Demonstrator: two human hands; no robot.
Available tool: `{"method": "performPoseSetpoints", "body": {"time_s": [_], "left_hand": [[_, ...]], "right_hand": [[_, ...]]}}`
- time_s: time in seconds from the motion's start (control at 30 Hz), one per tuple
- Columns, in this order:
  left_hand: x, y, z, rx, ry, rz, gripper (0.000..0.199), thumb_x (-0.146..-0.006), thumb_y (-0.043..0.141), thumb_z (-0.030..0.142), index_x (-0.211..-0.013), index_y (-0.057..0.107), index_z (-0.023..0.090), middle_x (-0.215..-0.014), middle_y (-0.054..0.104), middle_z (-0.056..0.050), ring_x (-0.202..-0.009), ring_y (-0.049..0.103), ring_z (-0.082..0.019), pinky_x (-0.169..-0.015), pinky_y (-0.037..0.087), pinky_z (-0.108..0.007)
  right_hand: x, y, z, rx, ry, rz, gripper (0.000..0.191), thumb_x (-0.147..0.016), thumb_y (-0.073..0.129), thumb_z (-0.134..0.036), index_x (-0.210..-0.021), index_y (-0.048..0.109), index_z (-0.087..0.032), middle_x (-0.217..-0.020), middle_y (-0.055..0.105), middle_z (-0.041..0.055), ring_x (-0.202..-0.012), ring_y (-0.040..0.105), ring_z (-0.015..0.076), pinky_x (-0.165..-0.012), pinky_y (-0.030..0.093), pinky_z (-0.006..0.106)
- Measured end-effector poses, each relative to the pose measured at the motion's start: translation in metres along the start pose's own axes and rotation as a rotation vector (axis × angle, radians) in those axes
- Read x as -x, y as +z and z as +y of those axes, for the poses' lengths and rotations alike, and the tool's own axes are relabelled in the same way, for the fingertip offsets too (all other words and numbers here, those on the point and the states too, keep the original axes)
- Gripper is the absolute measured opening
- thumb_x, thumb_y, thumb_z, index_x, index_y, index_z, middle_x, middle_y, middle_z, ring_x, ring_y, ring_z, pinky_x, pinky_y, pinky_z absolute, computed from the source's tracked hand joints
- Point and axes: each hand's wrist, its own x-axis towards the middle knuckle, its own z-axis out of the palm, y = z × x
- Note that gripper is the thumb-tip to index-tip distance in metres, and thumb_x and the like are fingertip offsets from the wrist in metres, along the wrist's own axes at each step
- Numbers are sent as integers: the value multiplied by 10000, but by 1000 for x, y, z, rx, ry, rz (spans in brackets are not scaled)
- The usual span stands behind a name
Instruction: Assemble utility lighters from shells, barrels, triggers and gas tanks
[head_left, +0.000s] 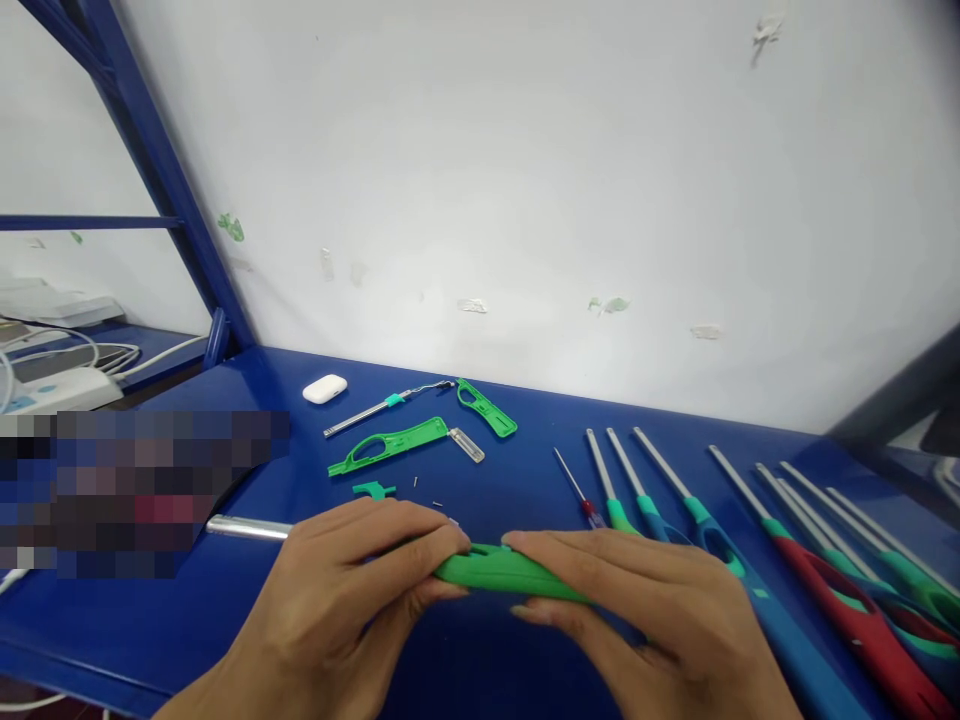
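Between my two hands is a green stick lighter, its green handle (504, 573) lying sideways. My left hand (352, 590) is closed on its left end, and a metal tube (247, 527) sticks out to the left past the knuckles. My right hand (645, 600) pinches the right part, thumb below and fingers on top. Beyond the hands lie lighter parts: two green shell pieces (409, 440), a clear fuel tank (467, 445), a metal rod with wire (360, 417), a teal trigger (373, 490) and small screws (416, 482).
Several stick lighters (825, 590) with red, blue and green handles lie at the right. A screwdriver (581, 490) lies left of them. At the back left is a white earbud case (325, 389). A white wall (525, 200) rises behind the blue table (292, 480); a blurred-out patch covers the left.
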Motion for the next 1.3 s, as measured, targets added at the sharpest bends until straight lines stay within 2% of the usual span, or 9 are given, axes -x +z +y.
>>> {"method": "performPoseSetpoints", "body": {"time_s": [0.2,0.4,0.47,0.53,0.77,0.87,0.97,1.17,1.3], "left_hand": [[3,4,6,-152,-90,-79,336,-1104,509,421,-1408,612,326,-1227,751,-8,-1066,741,-161,-935,611,-294],[7,8,0,8,-9,-124,354,-1099,516,231,-1443,590,268,-1202,756,-21,-1031,724,-130,-928,574,-249],[12,5,-4,-12,-19,-97,361,-1074,563,210,-1427,611,272,-1224,745,-19,-1074,710,-138,-973,558,-251],[15,0,-8,-47,-37,-77,360,-1064,595,225,-1419,619,281,-1257,729,-6,-1129,687,-130,-1040,525,-238],[0,-5,-6,-25,28,-68,288,-1084,588,285,-1364,648,257,-1211,756,17,-1082,707,-87,-979,534,-159],[-8,-5,-4,-61,6,-94,304,-1092,569,360,-1383,628,292,-1209,774,27,-1025,737,-104,-960,561,-207],[-9,-10,-7,-106,-43,-134,393,-1101,535,397,-1485,543,309,-1245,772,10,-1028,735,-144,-973,572,-285],[-7,-17,-21,-100,43,-148,330,-1070,564,153,-1389,589,232,-1130,780,-1,-919,715,-147,-884,525,-321],[-11,-11,-15,-123,107,-118,328,-1024,543,32,-1312,613,170,-1069,795,-6,-804,732,-133,-780,493,-337]], "right_hand": [[0,1,1,-29,2,-73,163,-1031,656,-209,-1117,777,-275,-1060,826,-79,-867,797,77,-872,585,103],[2,11,1,-73,51,-126,152,-1004,710,-265,-1146,756,-290,-1098,810,-73,-918,784,103,-875,602,144],[5,11,1,-73,133,-126,280,-933,804,-340,-1200,727,-314,-1125,805,-87,-968,786,105,-906,594,131],[7,9,3,-23,167,-114,403,-896,839,-366,-1269,686,-353,-1156,798,-109,-1001,784,100,-924,585,122],[8,0,9,-70,106,-151,348,-945,762,-195,-1258,712,-340,-1175,802,-92,-1029,783,87,-990,546,108],[8,-3,8,-22,101,-108,323,-947,737,-176,-1237,742,-317,-1153,810,-59,-1013,795,124,-953,588,149],[7,-7,7,-1,93,-30,283,-950,700,-147,-1180,760,-300,-1078,824,-61,-902,808,102,-854,596,96],[3,-11,10,106,84,-7,156,-1018,639,-263,-1126,732,-328,-1017,822,-92,-828,800,75,-783,603,83],[4,-3,8,300,-1,-30,199,-1091,533,-396,-1175,700,-330,-1075,814,-68,-910,800,141,-820,654,256]]}}
